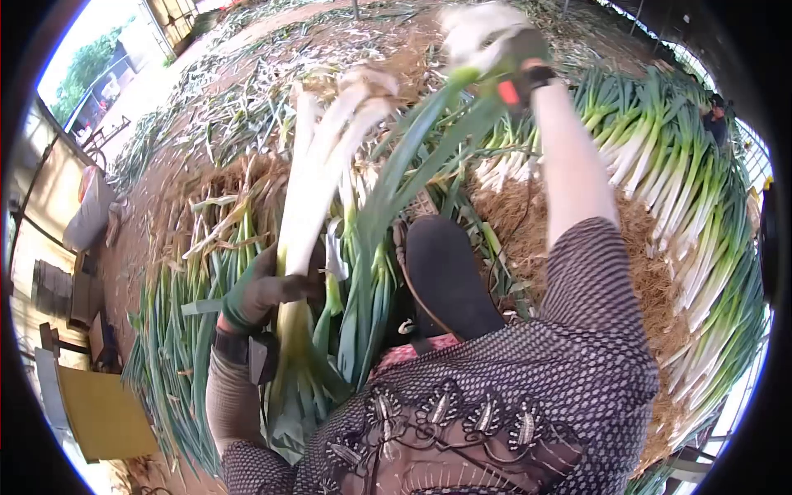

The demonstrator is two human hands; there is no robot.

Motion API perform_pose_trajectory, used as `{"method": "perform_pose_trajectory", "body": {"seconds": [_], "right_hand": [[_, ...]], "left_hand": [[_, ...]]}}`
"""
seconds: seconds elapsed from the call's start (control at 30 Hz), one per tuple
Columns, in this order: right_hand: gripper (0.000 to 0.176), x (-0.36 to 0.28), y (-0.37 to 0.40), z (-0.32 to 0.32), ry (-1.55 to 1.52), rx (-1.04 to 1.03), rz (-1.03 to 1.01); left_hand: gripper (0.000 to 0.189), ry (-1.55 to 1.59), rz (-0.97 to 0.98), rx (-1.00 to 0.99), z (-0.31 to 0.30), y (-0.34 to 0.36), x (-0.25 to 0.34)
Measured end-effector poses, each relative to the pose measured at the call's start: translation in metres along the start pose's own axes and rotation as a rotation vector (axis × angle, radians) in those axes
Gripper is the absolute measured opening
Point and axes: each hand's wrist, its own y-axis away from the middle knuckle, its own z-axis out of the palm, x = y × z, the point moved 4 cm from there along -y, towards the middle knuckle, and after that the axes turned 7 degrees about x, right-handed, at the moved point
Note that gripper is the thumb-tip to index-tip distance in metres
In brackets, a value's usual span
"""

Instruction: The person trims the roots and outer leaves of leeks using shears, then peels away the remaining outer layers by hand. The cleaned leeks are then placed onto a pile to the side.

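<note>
My left hand [272, 290], in a dark and green glove, is closed around the lower stalks of a few large green onions [312, 186]. Their white ends point up and away from me, and the green leaves hang toward my lap. Raised at the upper right, my right hand [495, 41] wears a pale glove and is blurred by motion. Its fingers appear closed on the end of a long green onion leaf [408, 161], which trails down toward the left. A pile of unpeeled green onions [177, 330] lies beside my left arm.
Cleaned green onions [676, 190] lie in a curved row on the right, beside brown root matter [528, 239]. Stripped leaves [223, 107] litter the ground ahead. My dark-clad leg [445, 272] is between the piles. A yellow panel [107, 412] and a white sack [87, 210] are at left.
</note>
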Motion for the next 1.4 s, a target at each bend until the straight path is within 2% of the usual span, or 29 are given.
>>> {"method": "perform_pose_trajectory", "body": {"seconds": [0.07,0.13,0.2,0.23,0.27,0.33,0.37,0.4,0.47,0.57,0.7,0.8,0.87,0.97,1.03,1.07,1.13,1.17,1.2,1.23,1.27,1.3,1.37,1.4], "right_hand": [[0.034,0.063,-0.005,-0.026,0.112,0.076,0.042],[0.034,0.103,0.000,-0.048,0.152,0.128,0.002],[0.034,0.117,0.036,-0.064,0.061,0.118,-0.046],[0.035,0.109,0.066,-0.062,-0.108,0.026,0.083],[0.036,0.107,0.104,-0.055,-0.342,-0.017,0.067],[0.035,0.086,0.198,-0.046,-0.161,-0.146,-0.167],[0.036,0.053,0.238,-0.054,-0.318,-0.460,0.272],[0.036,0.048,0.289,-0.047,-0.304,-0.630,0.380],[0.036,0.052,0.373,-0.035,-0.289,-0.830,0.439],[0.036,0.060,0.467,-0.025,-0.266,-1.044,0.524],[0.035,0.069,0.521,-0.009,-0.236,-1.193,0.581],[0.035,0.071,0.480,0.035,-0.215,-1.145,0.472],[0.035,0.068,0.406,0.078,-0.186,-1.014,0.306],[0.035,0.037,0.232,0.137,-0.097,-0.665,-0.018],[0.035,-0.012,0.097,0.136,-0.120,-0.381,-0.141],[0.035,-0.038,0.045,0.123,-0.240,-0.263,-0.158],[0.037,-0.111,-0.031,0.062,-0.729,-0.079,-0.148],[0.040,-0.147,-0.068,0.030,-0.956,0.002,-0.182],[0.045,-0.170,-0.090,0.022,-0.503,0.095,-0.778],[0.046,-0.218,-0.075,-0.004,-0.175,0.143,-0.768],[0.041,-0.243,-0.071,-0.005,-0.047,0.107,-1.103],[0.039,-0.259,-0.065,0.011,-0.359,-0.068,-1.161],[0.028,-0.288,-0.021,0.048,-0.519,-0.187,-1.362],[0.050,-0.291,0.008,0.007,-0.705,-0.795,-0.545]], "left_hand": [[0.056,0.091,0.039,0.046,-0.015,0.005,0.000],[0.051,0.031,0.115,0.121,-0.041,-0.006,-0.014],[0.063,0.048,0.021,0.238,-0.042,-0.015,-0.014],[0.059,0.038,-0.005,0.221,-0.045,-0.021,-0.018],[0.055,0.046,0.011,0.155,-0.045,-0.028,-0.018],[0.048,0.111,-0.031,0.161,-0.043,-0.036,-0.030],[0.043,0.120,0.004,0.180,-0.053,-0.045,-0.046],[0.039,0.052,0.036,0.135,-0.055,-0.047,-0.051],[0.038,0.161,0.023,0.051,-0.067,-0.060,-0.071],[0.040,0.147,-0.002,0.082,-0.073,-0.056,-0.068],[0.050,0.123,0.013,0.148,-0.072,-0.046,-0.058],[0.053,0.142,0.055,0.236,-0.062,-0.040,-0.060],[0.064,0.140,0.063,0.208,-0.048,-0.035,-0.053],[0.070,0.074,0.093,0.301,-0.027,-0.030,-0.056],[0.069,0.050,0.156,0.312,-0.015,-0.031,-0.059],[0.069,-0.021,0.114,0.331,-0.010,-0.029,-0.059],[0.067,-0.165,0.028,0.367,-0.003,-0.025,-0.057],[0.065,-0.199,0.083,0.398,-0.002,-0.026,-0.058],[0.065,-0.213,0.096,0.398,0.000,-0.026,-0.057],[0.065,-0.226,0.107,0.398,0.001,-0.026,-0.057],[0.066,-0.237,0.118,0.397,0.003,-0.025,-0.057],[0.066,-0.246,0.108,0.397,0.004,-0.023,-0.055],[0.066,-0.268,0.090,0.391,0.008,-0.018,-0.048],[0.066,-0.266,0.107,0.375,0.009,-0.019,-0.051]]}}
